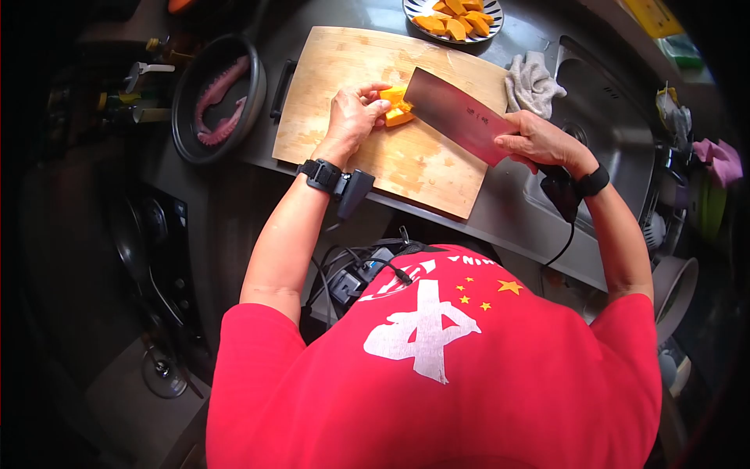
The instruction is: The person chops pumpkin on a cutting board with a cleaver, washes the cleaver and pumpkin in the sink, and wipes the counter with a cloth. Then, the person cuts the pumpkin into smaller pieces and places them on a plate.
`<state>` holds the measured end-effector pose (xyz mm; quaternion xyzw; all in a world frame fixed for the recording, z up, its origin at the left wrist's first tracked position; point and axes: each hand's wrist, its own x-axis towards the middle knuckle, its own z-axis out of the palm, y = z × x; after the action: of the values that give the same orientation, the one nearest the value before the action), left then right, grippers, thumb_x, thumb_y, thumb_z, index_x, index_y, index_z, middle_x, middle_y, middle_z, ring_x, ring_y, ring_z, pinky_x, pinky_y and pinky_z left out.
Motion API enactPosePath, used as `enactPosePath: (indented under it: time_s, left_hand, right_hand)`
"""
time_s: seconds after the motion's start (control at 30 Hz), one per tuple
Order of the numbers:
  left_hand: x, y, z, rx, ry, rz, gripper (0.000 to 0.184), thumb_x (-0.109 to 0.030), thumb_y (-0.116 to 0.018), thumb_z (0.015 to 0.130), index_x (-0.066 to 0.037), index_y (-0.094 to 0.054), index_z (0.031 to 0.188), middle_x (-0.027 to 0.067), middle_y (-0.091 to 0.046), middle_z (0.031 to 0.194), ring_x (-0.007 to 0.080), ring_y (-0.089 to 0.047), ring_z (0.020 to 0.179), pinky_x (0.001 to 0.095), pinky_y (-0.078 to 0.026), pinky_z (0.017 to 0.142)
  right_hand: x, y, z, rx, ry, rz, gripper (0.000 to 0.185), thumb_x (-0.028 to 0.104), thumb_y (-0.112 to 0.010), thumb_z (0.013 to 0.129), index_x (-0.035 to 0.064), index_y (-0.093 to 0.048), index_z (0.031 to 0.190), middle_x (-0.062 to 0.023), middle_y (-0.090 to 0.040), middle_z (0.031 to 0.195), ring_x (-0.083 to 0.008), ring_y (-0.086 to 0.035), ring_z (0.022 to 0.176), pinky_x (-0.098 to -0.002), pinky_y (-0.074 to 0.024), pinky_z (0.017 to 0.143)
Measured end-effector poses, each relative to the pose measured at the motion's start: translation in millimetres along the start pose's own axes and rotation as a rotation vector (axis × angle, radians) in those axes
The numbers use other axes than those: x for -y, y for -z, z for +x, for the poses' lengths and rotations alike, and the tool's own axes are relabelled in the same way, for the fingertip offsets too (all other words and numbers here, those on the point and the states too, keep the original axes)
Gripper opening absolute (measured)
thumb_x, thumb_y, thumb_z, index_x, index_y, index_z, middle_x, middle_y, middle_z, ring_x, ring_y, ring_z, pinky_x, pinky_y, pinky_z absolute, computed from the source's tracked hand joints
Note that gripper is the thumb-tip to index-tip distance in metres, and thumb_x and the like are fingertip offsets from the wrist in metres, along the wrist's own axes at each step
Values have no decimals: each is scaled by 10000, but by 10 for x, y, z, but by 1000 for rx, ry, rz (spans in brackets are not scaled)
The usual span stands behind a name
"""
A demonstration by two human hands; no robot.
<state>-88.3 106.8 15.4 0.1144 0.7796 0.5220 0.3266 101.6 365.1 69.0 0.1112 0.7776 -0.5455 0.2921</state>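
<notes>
My left hand (355, 117) has its fingers closed against the left side of an orange pumpkin piece (398, 114) on the wooden cutting board (336, 62). In my right hand (543, 143) is the handle of a cleaver (457, 116), its broad blade slanting up and left. The blade's far end is beside the pumpkin's right side; I cannot tell if it touches. Wet marks and small orange bits lie on the board.
A striped plate (500, 17) holds several orange chunks behind the board. At left, a dark pan (178, 117) contains a pinkish curved piece of food. A grey cloth (533, 84) lies by the steel sink (617, 117) on the right.
</notes>
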Motion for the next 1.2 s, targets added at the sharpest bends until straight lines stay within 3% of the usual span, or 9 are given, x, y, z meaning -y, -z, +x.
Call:
enactPosePath:
  time_s: [0.2,0.27,0.37,0.53,0.77,0.97,1.03,1.07,1.2]
  left_hand:
    - [6,15,15,8,-17,12,269,-3,-672,887,-46,-707,1151,69,-706,904,76,-655,701,200,-582,615]
    - [27,21,29,14,-12,-13,266,-5,-671,888,-39,-706,1149,73,-708,900,76,-654,690,201,-582,613]
    - [45,46,29,32,1,-48,259,-9,-666,890,-30,-705,1145,81,-712,898,76,-649,661,202,-582,608]
    - [109,50,64,29,-15,-74,249,-16,-656,893,-21,-705,1137,89,-717,898,72,-636,619,203,-581,595]
    - [65,29,40,9,-24,-23,256,-31,-664,885,8,-694,1136,109,-721,906,110,-664,646,225,-581,601]
    - [52,14,18,-24,-23,31,259,-81,-666,897,26,-663,1134,108,-700,919,130,-673,726,235,-579,626]
    - [17,13,-16,-26,-16,79,265,-105,-659,915,29,-644,1143,101,-681,936,128,-662,754,229,-576,649]
    - [2,3,-25,-34,-23,139,288,-140,-680,904,29,-645,1135,104,-684,917,129,-667,767,234,-569,645]
    - [-29,-82,-28,-80,-154,564,376,-217,-734,860,30,-654,1131,116,-701,876,117,-678,761,239,-549,639]
  right_hand:
    - [39,92,74,-29,64,-222,196,174,-596,954,-13,-583,899,-68,-518,576,-152,-512,440,-306,-440,426]
    - [-113,103,157,-179,513,-542,128,126,-601,912,-2,-591,907,-164,-540,591,-262,-565,490,-386,-465,495]
    - [104,-9,32,-319,469,-833,103,97,-604,873,0,-568,870,-228,-542,633,-335,-617,602,-439,-469,571]
    - [228,-286,-139,-426,400,-1161,84,40,-544,854,53,-529,936,-103,-563,715,-283,-623,665,-396,-471,585]
    - [229,-322,-232,-462,412,-1168,97,43,-546,853,59,-536,949,-96,-553,715,-271,-621,662,-391,-464,577]
    - [10,-400,-360,-530,457,-852,86,103,-566,918,37,-545,868,-87,-554,612,-212,-629,581,-342,-480,523]
    - [69,-467,-449,-450,98,-29,141,147,-569,958,12,-586,919,-43,-525,572,-115,-572,510,-306,-453,468]
    - [7,-482,-469,-426,14,108,171,166,-556,979,4,-610,986,-3,-522,597,-55,-506,467,-265,-413,417]
    - [-147,-695,-495,-472,-21,370,194,204,-561,980,19,-584,926,8,-532,613,-68,-495,422,-239,-383,382]
